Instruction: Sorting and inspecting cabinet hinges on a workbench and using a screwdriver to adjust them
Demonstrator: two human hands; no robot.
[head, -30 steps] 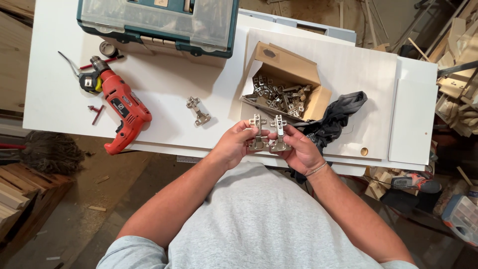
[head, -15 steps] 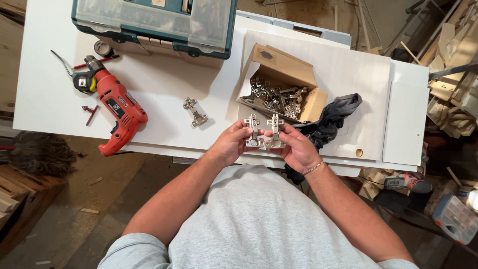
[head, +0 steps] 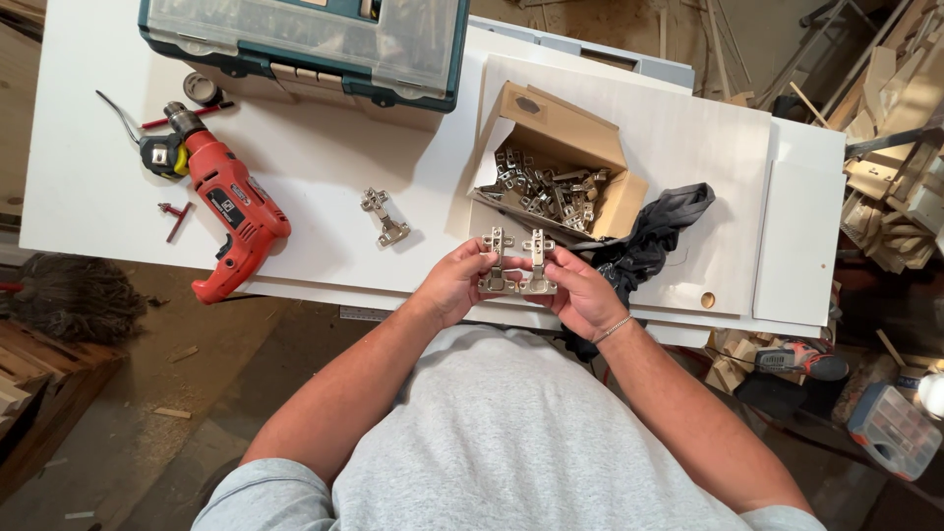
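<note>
Left hand (head: pixel 454 283): fingers pinched around one metal hinge (head: pixel 494 262), held upright over the near edge of the bench (head: pixel 315 157).
Right hand (head: pixel 582 293): fingers pinched around a second hinge (head: pixel 538 264), side by side with the first, nearly touching.
Loose hinge (head: pixel 384 217): one, lying alone on the bench, left of the hands.
Cardboard box (head: pixel 580 147): one, open, just beyond the hands, heaped with more hinges than can be counted.
Dark cloth (head: pixel 654 231): one, bunched beside the box.
Red drill (head: pixel 228 208): one, far left.
Teal tool case (head: pixel 305 44): one, at the far edge.
</note>
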